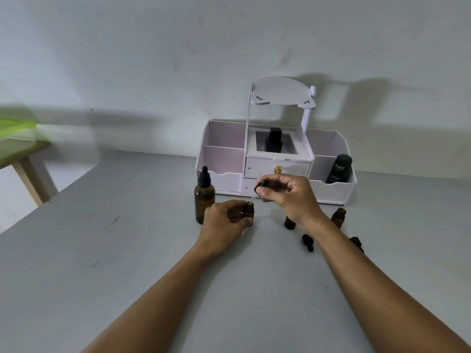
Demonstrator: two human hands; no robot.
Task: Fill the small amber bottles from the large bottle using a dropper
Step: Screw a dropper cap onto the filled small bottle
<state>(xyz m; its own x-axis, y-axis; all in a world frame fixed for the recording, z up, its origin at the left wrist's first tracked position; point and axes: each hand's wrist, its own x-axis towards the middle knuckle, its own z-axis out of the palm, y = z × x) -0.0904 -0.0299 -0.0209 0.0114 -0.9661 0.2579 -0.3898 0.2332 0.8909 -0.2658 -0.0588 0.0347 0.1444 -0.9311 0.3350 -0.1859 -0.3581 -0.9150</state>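
A flat, matte grey tabletop fills the near part of the room and runs back to a pale, scuffed wall crossed by soft shadows. Against that wall stands a white compartmented organiser with small drawers. A black bottle sits in its middle well and a dark green bottle marked Kahf leans in its right-hand bin. At far left is the corner of a light wooden table.

Mid-table, the left hand has fingers and thumb curled round a small amber glass bottle standing on the surface. Just above, the right hand pinches the black bulb of a glass dropper between thumb and forefinger, tip slanting down to the bottle's mouth. A large amber bottle with a black dropper cap stands upright just beside the left hand. A second small amber bottle shows behind the right wrist, a third small amber bottle stands beyond it, and a loose black dropper cap lies by the right forearm
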